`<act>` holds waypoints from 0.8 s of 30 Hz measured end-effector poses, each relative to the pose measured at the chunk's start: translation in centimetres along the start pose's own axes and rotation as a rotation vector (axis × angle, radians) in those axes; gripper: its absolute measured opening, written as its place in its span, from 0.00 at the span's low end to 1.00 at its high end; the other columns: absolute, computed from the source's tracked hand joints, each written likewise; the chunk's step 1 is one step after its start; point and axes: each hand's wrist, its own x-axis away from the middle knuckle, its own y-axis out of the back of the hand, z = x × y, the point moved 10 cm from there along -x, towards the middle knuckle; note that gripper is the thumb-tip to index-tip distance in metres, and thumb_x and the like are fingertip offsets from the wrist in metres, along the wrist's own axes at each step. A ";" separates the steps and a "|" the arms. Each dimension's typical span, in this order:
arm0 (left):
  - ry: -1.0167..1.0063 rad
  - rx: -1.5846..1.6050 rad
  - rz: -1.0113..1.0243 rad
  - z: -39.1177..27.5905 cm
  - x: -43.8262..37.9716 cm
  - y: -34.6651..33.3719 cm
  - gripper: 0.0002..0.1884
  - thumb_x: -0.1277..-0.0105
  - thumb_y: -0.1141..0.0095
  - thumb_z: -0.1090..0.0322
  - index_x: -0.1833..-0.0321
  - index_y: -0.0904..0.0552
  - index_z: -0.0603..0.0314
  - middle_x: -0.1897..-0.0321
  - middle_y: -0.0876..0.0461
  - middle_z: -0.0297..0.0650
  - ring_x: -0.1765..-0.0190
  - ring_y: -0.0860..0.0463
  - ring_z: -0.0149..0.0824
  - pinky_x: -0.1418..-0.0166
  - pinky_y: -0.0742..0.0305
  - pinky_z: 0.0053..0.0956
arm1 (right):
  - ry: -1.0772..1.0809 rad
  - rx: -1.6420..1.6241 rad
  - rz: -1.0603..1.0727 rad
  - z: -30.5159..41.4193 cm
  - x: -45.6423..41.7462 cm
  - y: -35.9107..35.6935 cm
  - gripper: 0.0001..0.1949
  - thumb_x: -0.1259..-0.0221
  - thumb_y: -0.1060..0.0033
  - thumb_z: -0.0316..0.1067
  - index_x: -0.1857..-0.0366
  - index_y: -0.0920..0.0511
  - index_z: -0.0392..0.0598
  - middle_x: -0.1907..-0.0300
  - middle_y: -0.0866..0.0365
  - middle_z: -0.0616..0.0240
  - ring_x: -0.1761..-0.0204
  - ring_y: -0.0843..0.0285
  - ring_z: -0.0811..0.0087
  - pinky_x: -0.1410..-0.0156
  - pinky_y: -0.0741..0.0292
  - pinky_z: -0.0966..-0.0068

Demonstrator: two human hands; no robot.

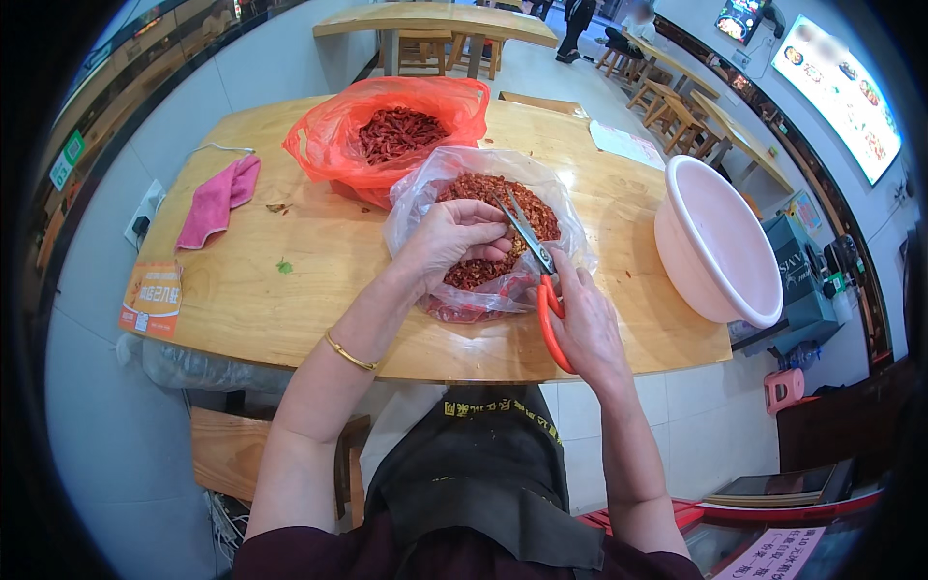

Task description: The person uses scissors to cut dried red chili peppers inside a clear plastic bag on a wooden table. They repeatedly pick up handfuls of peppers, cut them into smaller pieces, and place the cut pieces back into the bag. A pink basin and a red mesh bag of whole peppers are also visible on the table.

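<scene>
A clear plastic bag (406, 196) stands open on the wooden table, holding cut dried red chili pieces (536, 206). Over it, my left hand (464, 235) has its thumb and fingertips pinched together near the scissor blades; whether a chili is between them cannot be told. My right hand (589, 319) grips scissors with red handles (549, 319), their blades parted and pointing up and left above the pieces. Behind the clear bag, a red plastic bag (319, 145) holds whole dried red chilies (402, 134).
A pink plastic basin (714, 243) leans tilted at the right of the wooden table (319, 319). A pink cloth (219, 203) and a white cable (221, 148) lie at the left. A paper sheet (625, 143) lies at the far right edge. Farther off, a person (638, 32) sits.
</scene>
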 end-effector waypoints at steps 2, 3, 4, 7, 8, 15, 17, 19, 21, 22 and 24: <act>-0.009 0.034 0.017 -0.1 0.1 -0.4 0.06 0.34 0.42 0.73 0.57 0.20 0.68 0.63 0.17 0.42 0.63 0.15 0.30 0.58 0.17 0.19 | 0.027 0.012 -0.003 0.3 0.0 0.0 0.25 0.38 0.44 0.37 0.38 0.35 0.45 0.63 0.24 0.45 0.61 0.22 0.45 0.56 0.26 0.55; -0.010 0.028 0.020 -0.2 0.1 -0.5 0.06 0.34 0.42 0.73 0.57 0.20 0.68 0.63 0.17 0.42 0.63 0.15 0.30 0.58 0.17 0.19 | 0.030 0.009 -0.006 0.4 0.0 -0.1 0.25 0.38 0.44 0.37 0.38 0.35 0.44 0.63 0.24 0.45 0.61 0.22 0.45 0.55 0.26 0.55; -0.012 0.023 0.022 -0.2 0.1 -0.6 0.06 0.34 0.43 0.73 0.57 0.20 0.68 0.64 0.16 0.42 0.63 0.15 0.29 0.58 0.17 0.19 | 0.033 0.005 -0.009 0.5 0.0 -0.1 0.25 0.38 0.44 0.37 0.38 0.35 0.44 0.63 0.24 0.44 0.60 0.23 0.45 0.55 0.26 0.55; -0.005 0.007 0.036 -0.1 0.0 -0.7 0.07 0.34 0.43 0.73 0.55 0.20 0.67 0.63 0.16 0.40 0.63 0.15 0.28 0.58 0.17 0.19 | 0.027 0.005 -0.006 0.8 -0.1 -0.2 0.25 0.38 0.44 0.37 0.38 0.36 0.43 0.63 0.24 0.44 0.60 0.23 0.46 0.54 0.26 0.55; 0.000 0.002 0.042 0.0 0.0 -0.7 0.08 0.34 0.43 0.73 0.54 0.20 0.66 0.62 0.16 0.40 0.62 0.16 0.28 0.58 0.17 0.19 | 0.022 0.006 -0.003 0.9 -0.1 -0.2 0.25 0.38 0.44 0.37 0.38 0.36 0.43 0.62 0.24 0.43 0.59 0.23 0.46 0.54 0.26 0.55; 0.015 -0.096 0.007 0.2 0.1 -0.2 0.07 0.33 0.43 0.71 0.57 0.20 0.68 0.65 0.16 0.40 0.67 0.16 0.28 0.63 0.18 0.19 | 0.002 0.017 0.016 0.9 -0.1 -0.4 0.24 0.38 0.45 0.37 0.39 0.35 0.43 0.63 0.24 0.43 0.60 0.22 0.43 0.56 0.26 0.53; 0.053 -0.115 -0.003 0.3 0.3 -0.2 0.08 0.33 0.42 0.69 0.56 0.20 0.65 0.65 0.17 0.39 0.67 0.16 0.27 0.62 0.18 0.19 | -0.004 0.008 0.034 0.7 -0.1 -0.5 0.24 0.38 0.44 0.37 0.39 0.35 0.43 0.62 0.24 0.42 0.61 0.22 0.42 0.56 0.26 0.52; 0.037 -0.117 -0.004 0.3 0.2 -0.1 0.07 0.33 0.42 0.69 0.57 0.20 0.65 0.66 0.17 0.38 0.66 0.16 0.27 0.63 0.18 0.19 | 0.026 0.011 0.023 0.2 -0.2 -0.8 0.24 0.38 0.44 0.38 0.39 0.35 0.44 0.62 0.24 0.43 0.61 0.22 0.42 0.57 0.26 0.52; 0.028 -0.117 -0.004 0.3 0.1 -0.1 0.07 0.33 0.42 0.69 0.58 0.20 0.65 0.67 0.18 0.37 0.66 0.16 0.27 0.63 0.18 0.19 | 0.029 0.006 0.039 -0.1 -0.2 -1.0 0.24 0.39 0.43 0.38 0.40 0.35 0.44 0.61 0.23 0.43 0.61 0.22 0.43 0.58 0.26 0.52; 0.027 -0.117 -0.002 0.4 0.1 0.0 0.07 0.33 0.42 0.69 0.58 0.21 0.65 0.68 0.18 0.37 0.66 0.16 0.27 0.63 0.18 0.19 | 0.018 -0.002 0.061 -0.2 -0.3 -1.1 0.24 0.39 0.43 0.38 0.40 0.34 0.44 0.61 0.23 0.43 0.60 0.22 0.43 0.58 0.26 0.52; 0.017 -0.103 -0.015 0.2 0.1 0.1 0.07 0.33 0.43 0.69 0.57 0.21 0.65 0.68 0.18 0.37 0.66 0.16 0.27 0.63 0.18 0.19 | 0.009 -0.007 0.045 -0.2 -0.2 -0.8 0.24 0.39 0.42 0.39 0.40 0.34 0.44 0.61 0.23 0.44 0.60 0.22 0.43 0.58 0.26 0.53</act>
